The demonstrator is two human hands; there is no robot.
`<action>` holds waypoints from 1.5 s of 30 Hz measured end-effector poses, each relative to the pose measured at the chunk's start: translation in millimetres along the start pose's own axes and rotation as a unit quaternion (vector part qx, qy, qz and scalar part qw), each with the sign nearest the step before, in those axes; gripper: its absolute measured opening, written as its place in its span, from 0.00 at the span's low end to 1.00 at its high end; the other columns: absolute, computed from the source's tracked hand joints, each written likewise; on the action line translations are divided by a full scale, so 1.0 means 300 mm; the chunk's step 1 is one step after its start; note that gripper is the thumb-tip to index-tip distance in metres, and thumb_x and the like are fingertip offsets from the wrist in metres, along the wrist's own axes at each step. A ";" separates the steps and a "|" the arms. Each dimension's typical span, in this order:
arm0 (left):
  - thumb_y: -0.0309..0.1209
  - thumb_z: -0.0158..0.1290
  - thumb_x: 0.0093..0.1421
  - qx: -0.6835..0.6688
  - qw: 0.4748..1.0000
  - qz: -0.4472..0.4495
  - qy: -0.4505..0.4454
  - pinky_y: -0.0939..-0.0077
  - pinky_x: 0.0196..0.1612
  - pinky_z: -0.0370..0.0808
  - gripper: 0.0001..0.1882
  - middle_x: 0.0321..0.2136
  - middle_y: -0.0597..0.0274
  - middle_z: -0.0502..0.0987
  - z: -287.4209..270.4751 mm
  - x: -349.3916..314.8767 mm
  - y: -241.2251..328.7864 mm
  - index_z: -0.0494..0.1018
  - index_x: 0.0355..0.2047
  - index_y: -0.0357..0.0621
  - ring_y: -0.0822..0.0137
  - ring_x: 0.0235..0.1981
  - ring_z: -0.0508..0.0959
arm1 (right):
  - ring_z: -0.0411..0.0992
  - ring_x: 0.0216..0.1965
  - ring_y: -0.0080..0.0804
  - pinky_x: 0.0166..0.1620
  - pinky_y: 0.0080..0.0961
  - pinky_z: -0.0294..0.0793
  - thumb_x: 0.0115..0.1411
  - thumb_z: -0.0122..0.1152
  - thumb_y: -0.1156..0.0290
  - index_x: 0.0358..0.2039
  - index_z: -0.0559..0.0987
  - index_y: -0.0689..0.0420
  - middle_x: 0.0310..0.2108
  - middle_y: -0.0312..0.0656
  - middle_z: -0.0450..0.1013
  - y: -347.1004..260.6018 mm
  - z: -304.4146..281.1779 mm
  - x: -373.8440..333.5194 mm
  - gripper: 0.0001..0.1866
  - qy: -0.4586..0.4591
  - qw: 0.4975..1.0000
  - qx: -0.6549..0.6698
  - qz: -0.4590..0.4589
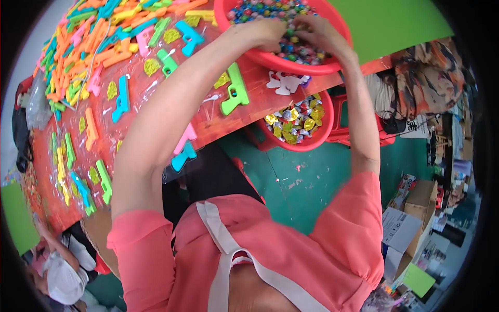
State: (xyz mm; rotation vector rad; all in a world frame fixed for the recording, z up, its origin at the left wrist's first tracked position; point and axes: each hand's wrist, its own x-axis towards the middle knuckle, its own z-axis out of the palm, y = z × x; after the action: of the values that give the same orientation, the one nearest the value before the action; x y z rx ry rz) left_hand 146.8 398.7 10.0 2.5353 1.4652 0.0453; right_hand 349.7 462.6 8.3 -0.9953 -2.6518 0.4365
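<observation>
A red plastic basin (340, 41) at the far edge of my reach holds many small shiny multicoloured balls (291, 51). Both my hands are over these balls. My left hand (267, 34) is curled closed at the basin's left side, its fingertips turned away, so what they hold is hidden. To its right, my right hand (321, 34) dips among the balls with thumb and fingers apart, and nothing shows held between them. Below my left forearm a green toy gun (235, 89) lies on the red table (208, 125).
More toy guns, such as a blue one (121, 99), lie with yellow foil pieces across the table. A large heap of toy guns (93, 39) fills the far left. Under the table edge stands a red tub (328, 125) of gold and silver wrapped pieces. White cutouts (286, 83) lie beside the basin.
</observation>
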 end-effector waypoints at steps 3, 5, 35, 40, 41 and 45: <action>0.32 0.56 0.56 -0.136 0.989 -0.011 0.058 0.69 0.31 0.77 0.15 0.32 0.51 0.81 0.012 0.060 -0.042 0.77 0.42 0.37 0.61 0.33 0.81 | 0.69 0.26 0.18 0.29 0.19 0.70 0.63 0.59 0.66 0.42 0.77 0.58 0.27 0.34 0.74 0.006 -0.022 0.000 0.11 0.063 0.997 0.050 0.023; 0.29 0.52 0.63 -0.277 0.952 -0.048 0.119 0.75 0.33 0.77 0.11 0.34 0.58 0.79 -0.037 0.053 -0.075 0.73 0.45 0.43 0.68 0.31 0.78 | 0.68 0.25 0.14 0.25 0.17 0.68 0.63 0.59 0.63 0.41 0.78 0.57 0.25 0.32 0.74 0.074 -0.020 -0.007 0.11 0.082 0.992 0.094 0.033; 0.43 0.56 0.61 -0.411 0.848 -0.274 0.191 0.68 0.40 0.73 0.20 0.37 0.58 0.78 0.124 -1.142 -0.321 0.76 0.47 0.43 0.71 0.33 0.77 | 0.74 0.27 0.38 0.32 0.32 0.73 0.56 0.66 0.65 0.41 0.78 0.59 0.25 0.48 0.75 -0.891 0.361 0.120 0.16 -0.041 0.986 0.138 -0.085; 0.40 0.52 0.65 -0.583 0.741 -0.307 0.132 0.83 0.23 0.65 0.18 0.30 0.65 0.75 0.070 -1.198 -0.300 0.73 0.49 0.42 0.81 0.24 0.69 | 0.72 0.27 0.35 0.32 0.31 0.72 0.54 0.67 0.65 0.41 0.78 0.61 0.25 0.47 0.74 -0.928 0.378 0.175 0.17 -0.063 0.984 0.115 -0.117; 0.40 0.52 0.65 -0.582 0.742 -0.305 0.134 0.83 0.23 0.65 0.18 0.30 0.65 0.75 0.071 -1.216 -0.297 0.73 0.49 0.42 0.81 0.24 0.69 | 0.69 0.24 0.31 0.31 0.27 0.71 0.54 0.68 0.67 0.42 0.77 0.61 0.24 0.46 0.72 -0.935 0.390 0.190 0.18 -0.049 0.978 0.110 -0.171; 0.35 0.54 0.64 -0.806 0.507 -0.230 0.198 0.83 0.26 0.69 0.20 0.34 0.61 0.74 0.062 -1.273 -0.299 0.68 0.53 0.39 0.76 0.29 0.73 | 0.73 0.28 0.34 0.31 0.29 0.72 0.53 0.68 0.66 0.40 0.78 0.62 0.28 0.46 0.75 -0.942 0.431 0.214 0.17 -0.048 0.974 0.050 -0.215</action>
State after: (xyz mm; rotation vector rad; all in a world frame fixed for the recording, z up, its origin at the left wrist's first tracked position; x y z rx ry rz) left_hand -119.8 110.5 4.3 0.5299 1.0420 1.2601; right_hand 90.7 279.3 4.1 -0.3572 -2.7914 0.5178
